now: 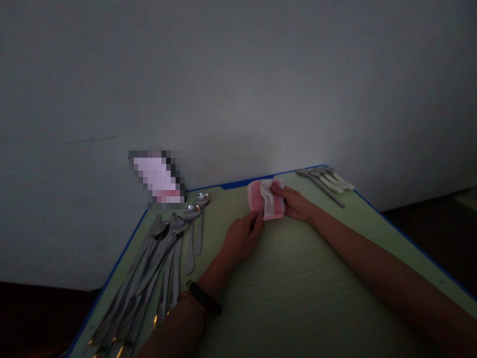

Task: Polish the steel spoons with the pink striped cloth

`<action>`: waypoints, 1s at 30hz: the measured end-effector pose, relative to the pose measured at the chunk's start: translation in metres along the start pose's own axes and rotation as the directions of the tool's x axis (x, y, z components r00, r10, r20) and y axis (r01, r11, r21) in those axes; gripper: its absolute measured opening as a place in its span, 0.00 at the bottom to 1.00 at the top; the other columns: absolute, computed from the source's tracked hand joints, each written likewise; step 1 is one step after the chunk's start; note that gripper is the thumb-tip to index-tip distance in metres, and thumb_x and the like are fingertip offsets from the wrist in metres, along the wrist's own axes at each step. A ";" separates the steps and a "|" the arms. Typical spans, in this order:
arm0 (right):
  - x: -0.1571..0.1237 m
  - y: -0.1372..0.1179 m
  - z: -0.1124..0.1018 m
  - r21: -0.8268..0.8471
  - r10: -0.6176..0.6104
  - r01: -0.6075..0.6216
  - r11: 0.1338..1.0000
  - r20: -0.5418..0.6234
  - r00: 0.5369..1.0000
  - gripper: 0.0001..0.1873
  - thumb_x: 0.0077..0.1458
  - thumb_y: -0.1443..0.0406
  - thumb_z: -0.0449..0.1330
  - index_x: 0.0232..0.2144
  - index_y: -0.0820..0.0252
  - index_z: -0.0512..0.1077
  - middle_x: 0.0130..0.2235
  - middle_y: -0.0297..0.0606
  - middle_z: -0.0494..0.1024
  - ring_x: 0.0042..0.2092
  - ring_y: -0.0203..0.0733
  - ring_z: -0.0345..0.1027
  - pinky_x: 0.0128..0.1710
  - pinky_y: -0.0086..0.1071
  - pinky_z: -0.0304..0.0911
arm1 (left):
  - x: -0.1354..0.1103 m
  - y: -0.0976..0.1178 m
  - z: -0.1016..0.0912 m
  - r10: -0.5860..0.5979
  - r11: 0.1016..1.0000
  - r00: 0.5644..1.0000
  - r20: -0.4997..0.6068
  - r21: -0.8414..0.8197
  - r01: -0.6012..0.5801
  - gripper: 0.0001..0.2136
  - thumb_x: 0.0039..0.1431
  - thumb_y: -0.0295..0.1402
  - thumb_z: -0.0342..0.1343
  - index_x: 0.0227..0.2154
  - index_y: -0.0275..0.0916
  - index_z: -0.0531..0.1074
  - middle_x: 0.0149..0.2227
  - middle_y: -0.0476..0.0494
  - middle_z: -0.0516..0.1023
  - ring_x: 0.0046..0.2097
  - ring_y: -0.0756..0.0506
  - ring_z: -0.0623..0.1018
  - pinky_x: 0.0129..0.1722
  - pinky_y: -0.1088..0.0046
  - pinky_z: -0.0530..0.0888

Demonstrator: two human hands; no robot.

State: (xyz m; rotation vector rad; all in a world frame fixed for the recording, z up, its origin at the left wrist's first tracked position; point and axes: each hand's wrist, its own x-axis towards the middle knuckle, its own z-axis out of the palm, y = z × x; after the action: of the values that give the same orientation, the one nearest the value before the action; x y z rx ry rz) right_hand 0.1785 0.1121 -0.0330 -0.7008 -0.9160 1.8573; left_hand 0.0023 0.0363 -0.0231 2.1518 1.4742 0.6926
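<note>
A folded pink and white cloth [265,200] lies near the far edge of the pale green table [298,278]. My right hand [292,203] grips the cloth from the right, with its fingers pressed over the white fold. My left hand [242,238] comes in from below, its fingertips pinching the cloth's lower left edge. A dark beaded bracelet [204,298] circles my left wrist. The underside of the cloth is hidden.
A pile of long steel spoons [149,271] lies along the table's left side, with two more [196,219] beside it. Several white-handled spoons [325,179] lie at the far right corner. A pixelated object [158,178] stands at the far left corner, against a grey wall [238,84].
</note>
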 end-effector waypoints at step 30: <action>-0.002 -0.003 0.005 0.010 0.012 -0.012 1.000 -0.023 1.000 0.09 0.49 0.66 0.62 0.35 0.63 0.72 0.31 0.38 0.79 0.30 0.36 0.72 0.35 0.32 0.70 | 0.000 0.002 -0.001 0.017 1.000 1.000 0.000 -0.020 -0.017 0.18 0.63 0.41 0.38 0.28 0.38 0.68 0.23 0.50 0.70 0.26 0.50 0.69 0.26 0.76 0.60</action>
State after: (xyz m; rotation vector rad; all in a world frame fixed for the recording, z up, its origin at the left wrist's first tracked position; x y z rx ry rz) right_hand 0.1772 0.1097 -0.0279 -0.7214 -0.8890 1.8598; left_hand 0.0032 0.0353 -0.0210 2.1514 1.4441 0.7098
